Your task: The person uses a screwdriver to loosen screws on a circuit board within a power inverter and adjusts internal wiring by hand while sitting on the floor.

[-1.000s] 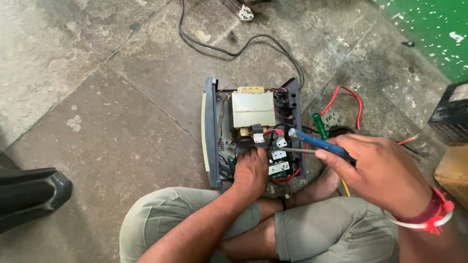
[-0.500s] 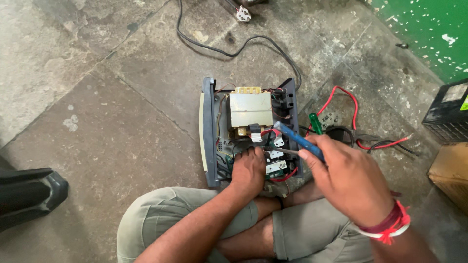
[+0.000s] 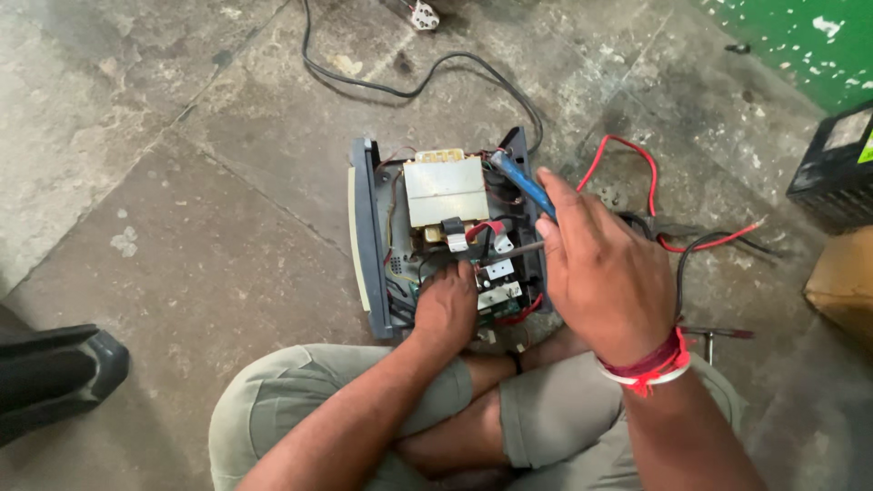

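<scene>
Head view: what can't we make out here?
- Screwdriver: its tip is too small to place among the parts inside the opened device.
- Circuit board: mostly covered by the left hand.
- Right hand: its fingers hide the grip on the handle.
- Black box: cut off by the right edge.

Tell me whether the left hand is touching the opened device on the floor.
Touching. The head view shows the left hand resting inside the opened device, its fingers pressed on the parts by the circuit board, with no gap visible.
</scene>
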